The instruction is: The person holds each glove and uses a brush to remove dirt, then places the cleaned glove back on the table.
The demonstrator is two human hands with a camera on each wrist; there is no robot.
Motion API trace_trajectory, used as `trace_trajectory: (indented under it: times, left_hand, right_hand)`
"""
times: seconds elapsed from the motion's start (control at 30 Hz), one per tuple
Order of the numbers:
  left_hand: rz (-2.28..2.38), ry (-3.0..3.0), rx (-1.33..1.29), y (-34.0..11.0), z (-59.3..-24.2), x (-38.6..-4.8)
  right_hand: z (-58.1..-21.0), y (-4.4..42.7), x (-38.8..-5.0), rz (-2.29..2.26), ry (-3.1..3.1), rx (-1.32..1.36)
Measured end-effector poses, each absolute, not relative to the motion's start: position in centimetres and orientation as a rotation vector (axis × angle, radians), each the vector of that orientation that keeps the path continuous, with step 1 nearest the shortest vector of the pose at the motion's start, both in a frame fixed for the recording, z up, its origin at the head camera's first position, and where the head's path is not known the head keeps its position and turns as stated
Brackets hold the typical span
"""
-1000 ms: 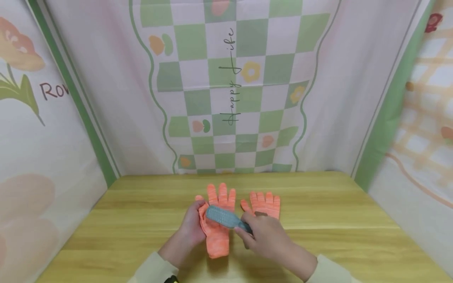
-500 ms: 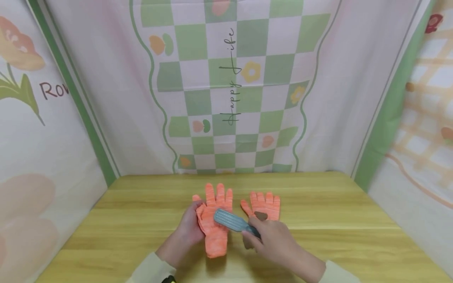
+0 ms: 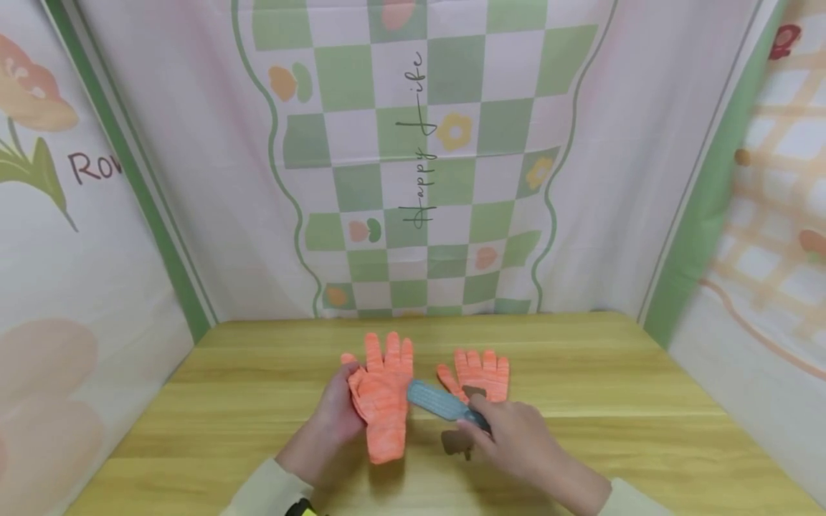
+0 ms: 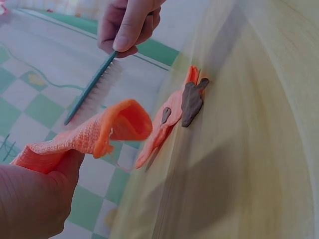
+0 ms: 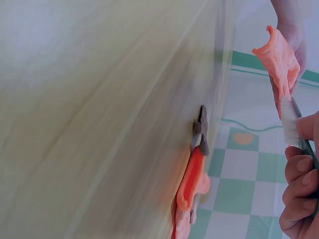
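In the head view my left hand (image 3: 337, 405) grips an orange knit glove (image 3: 383, 408) by its thumb side, held above the table with fingers pointing away. My right hand (image 3: 525, 438) holds the handle of a blue-green brush (image 3: 439, 400), whose head is beside the glove's right edge. White bristles (image 4: 99, 92) show under the brush back in the left wrist view; whether they touch the glove is unclear. A second orange glove (image 3: 495, 374) lies on the table, partly behind my right hand. Dark brown clay-like lumps (image 4: 192, 103) sit on it and at its cuff end.
The wood-grain table (image 3: 271, 373) ends against a hanging cloth (image 3: 452, 215) with green and white checks. Printed cloth panels (image 3: 97, 287) enclose the left and right sides. A dark band with yellow (image 3: 300, 507) shows at the left sleeve.
The brush has slid right, from over the held glove's palm to its right edge. My left hand and that glove have shifted left. More of the brown lump near my right hand shows.
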State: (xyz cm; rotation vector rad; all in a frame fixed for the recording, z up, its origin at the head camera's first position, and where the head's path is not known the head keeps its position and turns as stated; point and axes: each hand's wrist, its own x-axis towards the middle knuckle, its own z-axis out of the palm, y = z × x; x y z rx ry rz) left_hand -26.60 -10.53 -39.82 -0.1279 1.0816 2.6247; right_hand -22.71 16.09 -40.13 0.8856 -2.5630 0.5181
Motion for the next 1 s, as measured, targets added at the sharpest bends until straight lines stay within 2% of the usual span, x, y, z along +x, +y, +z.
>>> trace_trajectory:
  times: [0.7,1.0]
  left_hand:
    - [2.589,1.194,-0.144,-11.5,-39.2,-27.8]
    - [2.59,1.219,-0.145,-11.7,-39.5,-29.7]
  right_hand:
    - [-39.2,18.6,-23.1,0.476,-2.601,0.721]
    - [-39.1,19.2,-23.1,0.479,-2.612,0.683]
